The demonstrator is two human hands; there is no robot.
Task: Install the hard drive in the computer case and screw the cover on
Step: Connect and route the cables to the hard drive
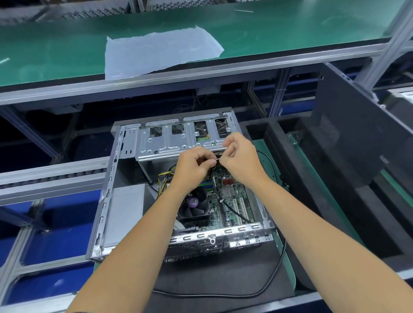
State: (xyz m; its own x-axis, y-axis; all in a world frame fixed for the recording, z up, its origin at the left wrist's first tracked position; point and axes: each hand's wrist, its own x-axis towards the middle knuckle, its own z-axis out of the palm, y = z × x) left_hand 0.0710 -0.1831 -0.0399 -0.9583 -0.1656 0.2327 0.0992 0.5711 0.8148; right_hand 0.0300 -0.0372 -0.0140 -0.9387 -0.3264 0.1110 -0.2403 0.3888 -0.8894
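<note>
Your left hand (pixel 193 166) and right hand (pixel 239 157) both curled, pinching a thin black cable (pixel 219 192) between them, above the open computer case (pixel 111 174), just under its drive cage (pixel 168 141).

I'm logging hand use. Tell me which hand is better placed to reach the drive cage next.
Probably the right hand. It already hangs at the near edge of the drive cage, pinching a thin tie. The left hand sits lower, over the motherboard, gripping the black cable.
</note>
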